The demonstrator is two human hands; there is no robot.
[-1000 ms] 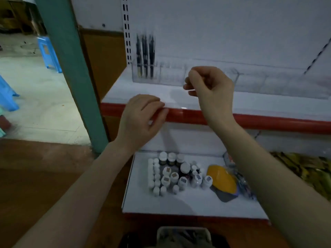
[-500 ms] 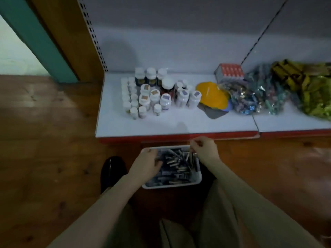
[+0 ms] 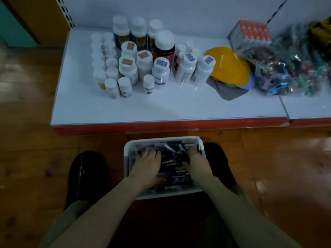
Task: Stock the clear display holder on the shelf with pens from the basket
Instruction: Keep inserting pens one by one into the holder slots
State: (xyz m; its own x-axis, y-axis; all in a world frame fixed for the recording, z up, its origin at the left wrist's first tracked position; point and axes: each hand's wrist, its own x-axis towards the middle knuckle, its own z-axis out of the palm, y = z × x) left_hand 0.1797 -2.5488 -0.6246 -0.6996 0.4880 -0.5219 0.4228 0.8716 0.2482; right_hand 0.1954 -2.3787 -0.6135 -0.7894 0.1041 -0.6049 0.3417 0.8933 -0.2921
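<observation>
A white basket (image 3: 162, 139) full of dark pens (image 3: 172, 159) sits on the wooden floor between my black shoes, just in front of the low shelf. Both my hands are inside it, palms down. My left hand (image 3: 146, 166) lies on the pens at the left side with its fingers stretched forward. My right hand (image 3: 196, 164) lies on the pens at the right side, its fingertips sunk among them near the far corner. No pen is plainly held in either hand. The clear display holder is out of view.
The low white shelf (image 3: 161, 108) with a red front edge carries several white-capped bottles (image 3: 143, 59), a yellow and grey disc stack (image 3: 228, 68), an orange box (image 3: 250, 34) and bags of small wrapped items (image 3: 279, 72). My shoes (image 3: 86, 174) flank the basket.
My view has dropped from the upper shelf to the floor. Both hands came down from the shelf edge and now lie deeper in the basket, on the pens.
</observation>
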